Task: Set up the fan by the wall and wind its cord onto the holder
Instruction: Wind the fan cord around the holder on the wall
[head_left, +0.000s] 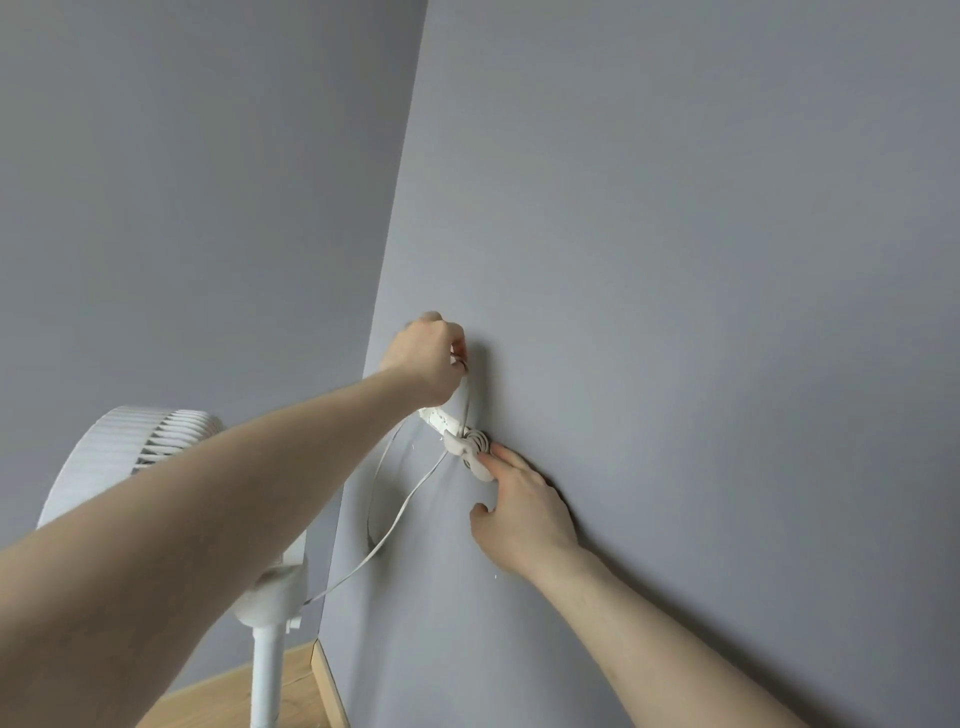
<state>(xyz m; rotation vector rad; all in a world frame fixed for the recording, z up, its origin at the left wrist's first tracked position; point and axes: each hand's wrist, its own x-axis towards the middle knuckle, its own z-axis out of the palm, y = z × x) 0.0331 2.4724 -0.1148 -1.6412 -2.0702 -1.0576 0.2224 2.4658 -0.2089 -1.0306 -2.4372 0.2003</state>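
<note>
The grey wall (675, 260) fills most of what I can see, and everything else sits against or beside it. To the left of its outer corner stands the white pedestal fan (156, 457), upright on its pole, its ribbed round head turned edge-on and partly hidden behind the person's left forearm. Below it runs a strip of pale wooden floor (218, 696), with a light wood skirting along the foot of the wall.

From the back of the fan's motor housing a thin white cord (400, 512) rises to the wall, sags in a loose loop against it, and ends in several tight turns round a small white holder (470, 449) fixed to the wall. Just above the holder a white strip, perhaps a socket block, lies flat on the wall; I cannot make it out clearly.

The left hand (431, 364) is raised above the holder, arm stretched out long from the lower left, fingers curled and pinching the cord, which hangs taut from it down to the holder. The right hand (524, 512) lies low along the wall, wrist close to the surface, fingers straight and relaxed, the index fingertip pressing on the holder's lower end, gripping nothing.
</note>
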